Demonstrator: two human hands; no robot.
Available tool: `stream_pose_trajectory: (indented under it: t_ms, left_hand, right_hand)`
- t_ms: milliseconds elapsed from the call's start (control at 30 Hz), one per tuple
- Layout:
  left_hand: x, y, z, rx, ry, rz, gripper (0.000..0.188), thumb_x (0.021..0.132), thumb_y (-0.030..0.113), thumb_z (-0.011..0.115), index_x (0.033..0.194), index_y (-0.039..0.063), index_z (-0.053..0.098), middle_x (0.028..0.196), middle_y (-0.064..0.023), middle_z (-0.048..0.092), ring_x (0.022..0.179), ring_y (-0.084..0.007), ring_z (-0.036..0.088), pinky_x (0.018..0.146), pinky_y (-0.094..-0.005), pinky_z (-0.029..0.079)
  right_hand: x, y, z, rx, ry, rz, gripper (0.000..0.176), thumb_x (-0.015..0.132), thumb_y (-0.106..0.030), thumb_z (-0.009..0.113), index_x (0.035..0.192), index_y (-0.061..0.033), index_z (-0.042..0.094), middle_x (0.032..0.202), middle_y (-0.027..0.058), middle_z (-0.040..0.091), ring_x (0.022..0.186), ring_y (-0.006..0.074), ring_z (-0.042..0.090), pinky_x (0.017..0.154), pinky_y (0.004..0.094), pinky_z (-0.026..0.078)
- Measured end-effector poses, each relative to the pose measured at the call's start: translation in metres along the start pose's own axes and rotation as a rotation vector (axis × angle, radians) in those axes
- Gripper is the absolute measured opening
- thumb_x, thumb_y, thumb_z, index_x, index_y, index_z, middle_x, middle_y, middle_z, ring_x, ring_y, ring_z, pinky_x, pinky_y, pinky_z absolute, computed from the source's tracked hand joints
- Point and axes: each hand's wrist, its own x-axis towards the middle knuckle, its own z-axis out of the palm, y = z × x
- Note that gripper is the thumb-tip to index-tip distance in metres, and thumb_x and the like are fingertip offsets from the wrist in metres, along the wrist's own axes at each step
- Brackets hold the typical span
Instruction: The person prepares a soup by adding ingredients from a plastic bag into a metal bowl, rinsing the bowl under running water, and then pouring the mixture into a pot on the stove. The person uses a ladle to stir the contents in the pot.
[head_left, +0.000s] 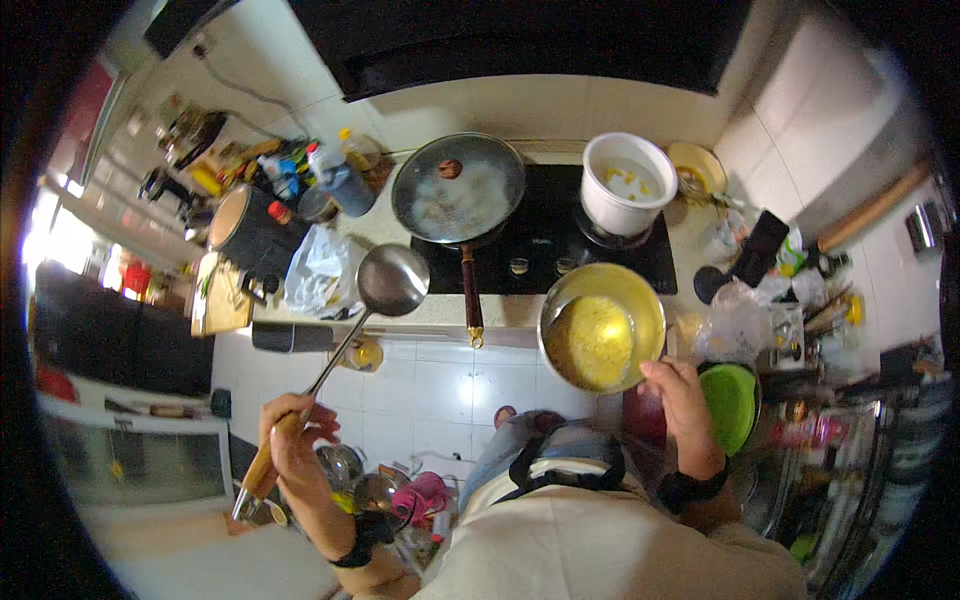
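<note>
My left hand (291, 439) is closed around the wooden handle of a metal ladle (393, 280), whose bowl is raised near the counter's front edge. My right hand (673, 386) grips the rim of a round metal bowl (551, 360) with foamy yellow liquid (598, 337) inside. On the left part of the black hob (540, 225) stands a frying pan with a fogged glass lid (459, 187) and its dark handle (472, 296) pointing toward me. A white pot (628, 180) holding liquid and small yellow pieces stands on the right burner.
Bottles (341, 180), a dark pot (259, 229), a white plastic bag (321, 274) and a cutting board (221, 296) crowd the left counter. A yellow bowl (697, 169) and clear bags (727, 326) are at right. A green basin (729, 409) stands low beside my right arm.
</note>
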Motion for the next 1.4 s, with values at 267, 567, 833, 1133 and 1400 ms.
stream_pose_trajectory:
  t_ms: [267, 567, 833, 1133, 1400]
  left_hand:
    - [0.082, -0.062, 0.095, -0.138, -0.117, -0.013, 0.027, 0.096, 0.031, 0.048, 0.105, 0.007, 0.056, 0.069, 0.0029, 0.046, 0.056, -0.0037, 0.039, 0.049, -0.0191, 0.028]
    - [0.104, -0.117, 0.261, -0.275, -0.340, -0.039, 0.023, 0.095, 0.021, 0.055, 0.112, 0.006, 0.058, 0.073, -0.0010, 0.056, 0.062, -0.0056, 0.046, 0.055, -0.0181, 0.035]
    - [0.098, -0.169, 0.392, -0.156, -0.440, -0.063, 0.023, 0.097, 0.020, 0.054, 0.110, 0.002, 0.060, 0.079, -0.0035, 0.060, 0.070, -0.0074, 0.055, 0.061, -0.0215, 0.044]
    - [0.110, -0.195, 0.434, -0.154, -0.387, -0.152, 0.023, 0.096, 0.023, 0.056, 0.107, 0.003, 0.061, 0.078, -0.0029, 0.062, 0.066, -0.0075, 0.056, 0.057, -0.0210, 0.045]
    - [0.138, -0.199, 0.442, -0.231, -0.297, -0.329, 0.029, 0.096, 0.029, 0.054, 0.101, 0.001, 0.061, 0.064, -0.0075, 0.062, 0.049, -0.0083, 0.052, 0.045, -0.0210, 0.040]
  right_hand:
    - [-0.014, 0.025, 0.002, -0.039, 0.356, -0.112, 0.038, 0.096, -0.033, 0.053, 0.071, -0.0039, 0.058, 0.068, 0.0003, 0.053, 0.070, 0.0121, 0.051, 0.068, 0.0275, 0.038]
    - [0.005, 0.022, -0.037, 0.097, 0.383, -0.226, 0.038, 0.100, -0.031, 0.046, 0.071, -0.0069, 0.050, 0.073, 0.0033, 0.052, 0.078, 0.0160, 0.050, 0.078, 0.0299, 0.038]
    - [0.049, 0.006, -0.088, 0.055, 0.335, -0.234, 0.038, 0.098, -0.033, 0.050, 0.071, -0.0074, 0.049, 0.074, 0.0013, 0.050, 0.080, 0.0149, 0.050, 0.080, 0.0287, 0.038]
    - [0.091, 0.000, -0.111, 0.043, 0.375, -0.180, 0.036, 0.098, -0.029, 0.049, 0.071, -0.0062, 0.050, 0.073, 0.0018, 0.049, 0.079, 0.0148, 0.051, 0.080, 0.0289, 0.040]
    - [0.115, -0.004, -0.106, -0.001, 0.428, -0.193, 0.038, 0.099, -0.030, 0.049, 0.071, -0.0048, 0.050, 0.071, 0.0022, 0.049, 0.077, 0.0148, 0.051, 0.078, 0.0292, 0.040]
